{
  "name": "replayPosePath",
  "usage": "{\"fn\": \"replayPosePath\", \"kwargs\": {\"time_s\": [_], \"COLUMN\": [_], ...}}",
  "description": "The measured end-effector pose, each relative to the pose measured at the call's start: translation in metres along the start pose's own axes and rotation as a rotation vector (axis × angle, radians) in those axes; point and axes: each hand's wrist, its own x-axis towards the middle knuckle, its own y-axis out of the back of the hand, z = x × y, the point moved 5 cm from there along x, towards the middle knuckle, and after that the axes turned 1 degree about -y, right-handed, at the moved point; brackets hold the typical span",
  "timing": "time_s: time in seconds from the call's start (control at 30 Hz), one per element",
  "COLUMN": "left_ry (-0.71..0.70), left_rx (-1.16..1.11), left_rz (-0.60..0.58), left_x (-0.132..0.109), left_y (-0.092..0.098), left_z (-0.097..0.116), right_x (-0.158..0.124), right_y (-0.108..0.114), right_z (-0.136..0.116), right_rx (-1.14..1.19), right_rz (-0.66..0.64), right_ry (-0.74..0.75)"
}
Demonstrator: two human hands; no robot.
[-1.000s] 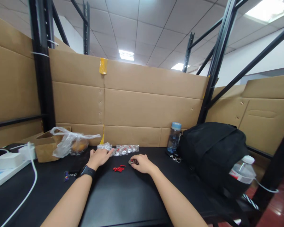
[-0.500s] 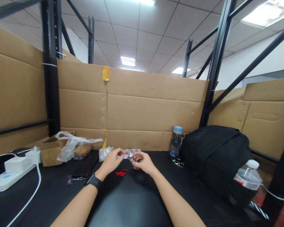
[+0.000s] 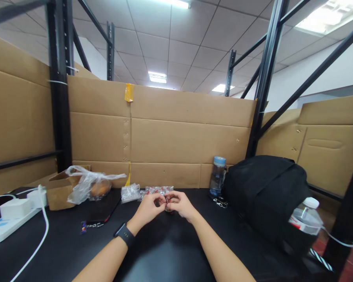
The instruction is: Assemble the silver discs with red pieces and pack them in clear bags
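Note:
Above the black table (image 3: 167, 258) my left hand (image 3: 149, 209) and my right hand (image 3: 181, 205) meet at the fingertips. Both are closed in a pinch. Between them is a small clear piece with a bit of red (image 3: 167, 200), mostly covered by the fingers. Just behind the hands lies a row of small clear plastic pieces with red spots (image 3: 155, 190). A crinkled clear plastic pack (image 3: 130, 193) sits left of that row. The small red pieces seen on the table earlier are now hidden behind my left hand.
To the left are a dark flat case (image 3: 102, 211) with a keychain, a plastic bag of orange fruit (image 3: 100, 189), a cardboard box (image 3: 60, 192) and a white power strip (image 3: 14, 223). A water bottle (image 3: 217, 178) and black backpack (image 3: 267, 196) stand right. Cardboard (image 3: 164, 141) walls the back.
My left hand has moved right and slightly down, so its fingertips now meet those of my right hand. It now covers the red pieces. The view has shifted slightly.

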Motion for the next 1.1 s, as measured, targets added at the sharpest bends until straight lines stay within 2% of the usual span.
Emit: {"fn": "replayPosePath", "kwargs": {"time_s": [0.1, 0.17, 0.23, 0.3, 0.37, 0.43, 0.6, 0.87, 0.97, 1.1], "left_ry": [0.020, 0.047, 0.057, 0.069, 0.087, 0.095, 0.056, -0.024, 0.006, 0.022], "left_rx": [0.111, 0.162, 0.202, 0.226, 0.228, 0.234, 0.235, 0.234, 0.256, 0.265], "left_rz": [-0.050, -0.153, -0.233, -0.311, -0.377, -0.394, -0.332, -0.422, -0.419, -0.442], "left_x": [0.001, 0.000, -0.003, -0.006, -0.009, -0.011, -0.013, -0.009, -0.009, -0.011], "left_y": [0.012, 0.020, 0.029, 0.033, 0.035, 0.034, 0.030, 0.013, 0.015, 0.017], "left_z": [-0.012, -0.028, -0.045, -0.060, -0.071, -0.077, -0.078, -0.068, -0.066, -0.061], "right_x": [-0.003, -0.008, -0.014, -0.019, -0.023, -0.024, -0.023, -0.021, -0.021, -0.020], "right_y": [0.019, 0.037, 0.056, 0.071, 0.080, 0.082, 0.078, 0.078, 0.072, 0.048], "right_z": [-0.010, -0.020, -0.023, -0.020, -0.013, -0.006, 0.002, 0.014, 0.008, -0.006], "right_rx": [-0.278, -0.591, -0.832, -0.955, -0.991, -0.986, -0.972, -0.948, -0.961, -0.962], "right_rz": [0.089, 0.154, 0.162, 0.128, 0.047, -0.023, -0.084, -0.132, -0.110, -0.107], "right_ry": [0.053, 0.104, 0.052, -0.042, -0.151, -0.220, -0.233, -0.255, -0.214, -0.053]}}
